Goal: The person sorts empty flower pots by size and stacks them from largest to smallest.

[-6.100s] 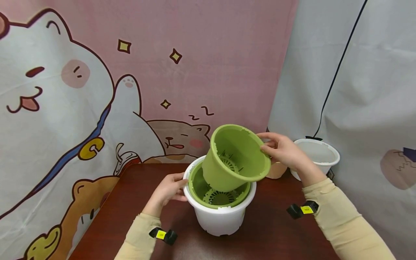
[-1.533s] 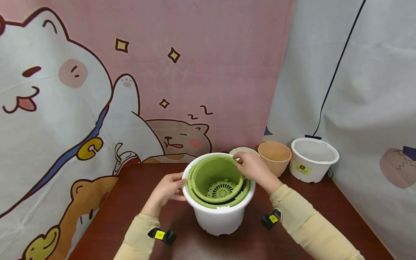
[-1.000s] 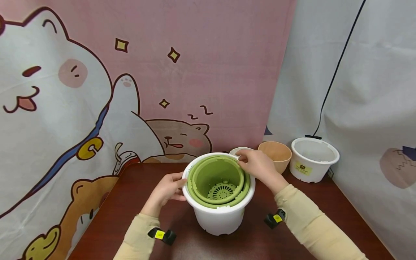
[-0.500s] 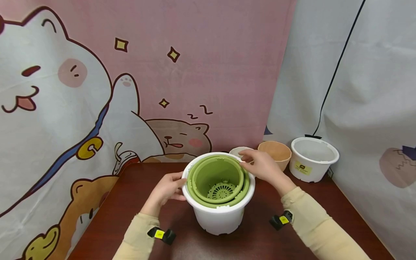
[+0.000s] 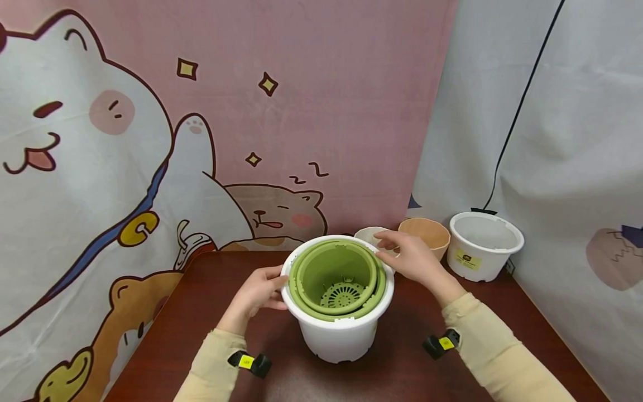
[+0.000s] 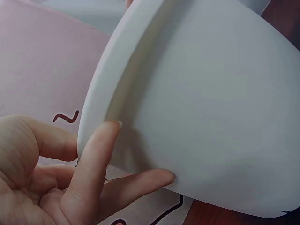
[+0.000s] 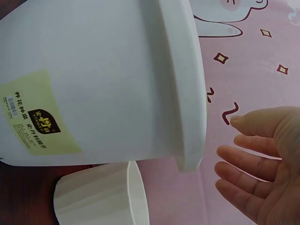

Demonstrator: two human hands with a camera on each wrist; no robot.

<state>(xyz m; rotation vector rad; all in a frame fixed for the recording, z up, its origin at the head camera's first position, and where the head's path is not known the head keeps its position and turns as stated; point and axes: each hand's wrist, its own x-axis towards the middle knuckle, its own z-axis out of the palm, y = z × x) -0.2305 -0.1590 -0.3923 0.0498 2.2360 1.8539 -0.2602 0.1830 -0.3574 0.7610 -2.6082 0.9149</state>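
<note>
A white flowerpot [image 5: 337,339] stands upright on the table with a green pot [image 5: 380,290] nested in it. Inside that sits a smaller green pot [image 5: 329,268] with a slotted bottom. My left hand [image 5: 257,293] holds the white flowerpot's rim from the left; in the left wrist view its fingertips [image 6: 161,176] rest against the outer wall under the lip. My right hand [image 5: 413,258] hovers by the right side of the rim. The right wrist view shows its fingers [image 7: 248,161] relaxed, apart from the pot and holding nothing.
Behind the nested pots stand a cream pot [image 5: 369,234], partly covered, and a peach pot [image 5: 426,233]. At the back right is another white pot [image 5: 486,240] with a yellow label. All stand on a dark red-brown table [image 5: 211,312] before a printed cloth.
The smaller green pot, earlier tilted in my right hand above the others, now sits inside the larger green one. My right hand has let go and drawn back rightward. My left hand stays put.
</note>
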